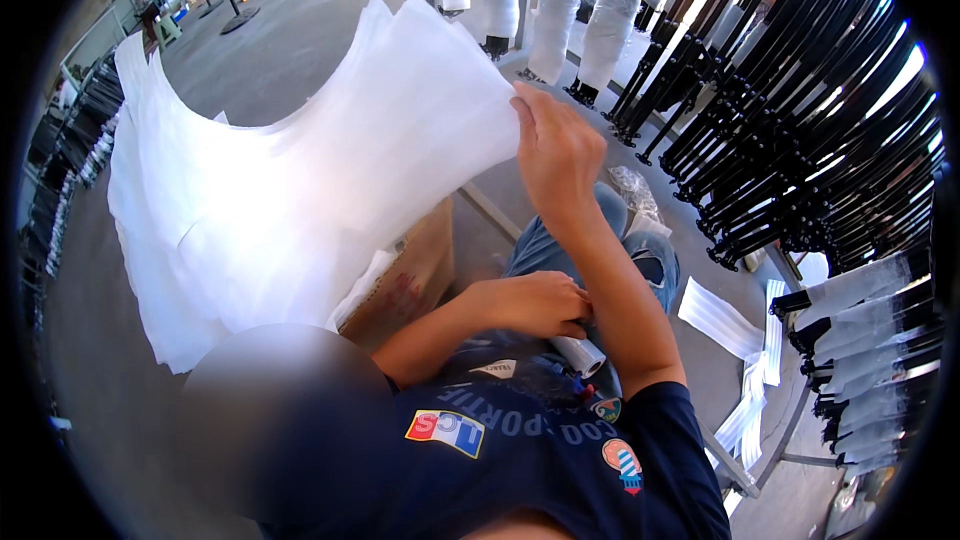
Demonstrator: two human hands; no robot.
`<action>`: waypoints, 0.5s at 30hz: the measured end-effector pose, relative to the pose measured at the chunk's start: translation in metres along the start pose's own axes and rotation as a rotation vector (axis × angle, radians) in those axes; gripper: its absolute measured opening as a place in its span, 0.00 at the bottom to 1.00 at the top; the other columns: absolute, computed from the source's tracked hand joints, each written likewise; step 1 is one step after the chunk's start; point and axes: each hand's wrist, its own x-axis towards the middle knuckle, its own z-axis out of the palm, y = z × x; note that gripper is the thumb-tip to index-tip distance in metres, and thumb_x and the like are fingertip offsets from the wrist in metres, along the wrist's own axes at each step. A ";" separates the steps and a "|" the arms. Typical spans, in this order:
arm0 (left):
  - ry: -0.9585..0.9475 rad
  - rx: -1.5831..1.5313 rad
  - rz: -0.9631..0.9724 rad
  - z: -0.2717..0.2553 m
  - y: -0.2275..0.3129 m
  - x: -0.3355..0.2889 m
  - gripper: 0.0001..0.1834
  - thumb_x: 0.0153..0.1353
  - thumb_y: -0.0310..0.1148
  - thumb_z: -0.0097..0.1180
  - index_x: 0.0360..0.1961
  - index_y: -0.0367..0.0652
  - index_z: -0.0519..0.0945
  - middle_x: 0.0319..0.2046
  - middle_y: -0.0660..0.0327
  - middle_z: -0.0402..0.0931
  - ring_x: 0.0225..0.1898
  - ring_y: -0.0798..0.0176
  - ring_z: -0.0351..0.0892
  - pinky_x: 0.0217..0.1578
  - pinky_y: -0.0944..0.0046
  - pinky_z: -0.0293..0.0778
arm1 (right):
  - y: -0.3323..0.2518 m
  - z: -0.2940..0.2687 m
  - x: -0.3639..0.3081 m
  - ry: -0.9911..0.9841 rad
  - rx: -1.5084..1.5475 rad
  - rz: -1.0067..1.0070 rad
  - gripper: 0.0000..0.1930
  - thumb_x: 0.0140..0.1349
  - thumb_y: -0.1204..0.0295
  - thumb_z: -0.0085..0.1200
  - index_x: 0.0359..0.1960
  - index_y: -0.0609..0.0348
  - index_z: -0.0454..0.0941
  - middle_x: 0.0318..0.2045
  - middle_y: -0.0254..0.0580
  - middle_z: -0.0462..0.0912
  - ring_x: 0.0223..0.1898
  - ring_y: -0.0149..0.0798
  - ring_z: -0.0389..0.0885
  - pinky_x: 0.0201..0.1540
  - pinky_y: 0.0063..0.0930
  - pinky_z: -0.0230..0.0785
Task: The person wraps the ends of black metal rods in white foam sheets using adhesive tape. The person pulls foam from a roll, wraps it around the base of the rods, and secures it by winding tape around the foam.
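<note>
A stack of thin white foam sheets [270, 200] droops over a brown cardboard box [415, 275] in front of me, to the left. My right hand [560, 145] is raised with fingers pinched on the near right corner of a sheet, lifting it in a curve. Low over my lap, my left hand [535, 302] curls its fingers around a roll of clear film [580, 353]; only one end of the roll shows below the fingers. A small red and blue object [582, 387] lies by the roll, too small to name.
Racks of long black rods [740, 140] stand at the right, some wrapped in white sleeves [870, 325]. White strips [735, 330] lie on the floor beside me. Crumpled clear plastic [637, 195] is near my knee. Far left are a standing fan [235, 15] and a person [148, 10].
</note>
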 end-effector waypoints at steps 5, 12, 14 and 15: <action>-0.051 0.074 -0.024 -0.018 0.011 -0.004 0.15 0.49 0.33 0.53 0.39 0.38 0.75 0.42 0.54 0.71 0.49 0.54 0.65 0.52 0.59 0.58 | 0.008 0.008 0.010 -0.037 0.015 -0.076 0.07 0.47 0.79 0.53 0.26 0.61 0.68 0.27 0.43 0.75 0.34 0.44 0.74 0.31 0.33 0.64; -0.012 0.014 0.033 -0.036 0.024 -0.015 0.15 0.50 0.34 0.52 0.39 0.39 0.74 0.42 0.55 0.70 0.50 0.53 0.64 0.52 0.57 0.57 | -0.003 0.005 0.018 -0.033 0.067 0.018 0.10 0.46 0.79 0.51 0.31 0.60 0.67 0.29 0.42 0.69 0.35 0.46 0.68 0.37 0.34 0.59; -0.008 -0.010 0.039 -0.034 0.022 -0.015 0.15 0.50 0.34 0.53 0.39 0.39 0.73 0.43 0.55 0.70 0.50 0.52 0.64 0.53 0.57 0.57 | -0.003 0.004 0.014 -0.078 0.053 0.039 0.10 0.45 0.79 0.52 0.31 0.60 0.68 0.30 0.43 0.70 0.34 0.46 0.68 0.36 0.34 0.60; -0.013 -0.009 0.035 -0.032 0.021 -0.015 0.16 0.50 0.34 0.53 0.39 0.39 0.73 0.43 0.55 0.70 0.50 0.52 0.64 0.52 0.57 0.57 | -0.003 0.004 0.012 -0.101 0.043 0.049 0.11 0.45 0.79 0.53 0.31 0.61 0.68 0.31 0.44 0.71 0.34 0.46 0.69 0.36 0.35 0.60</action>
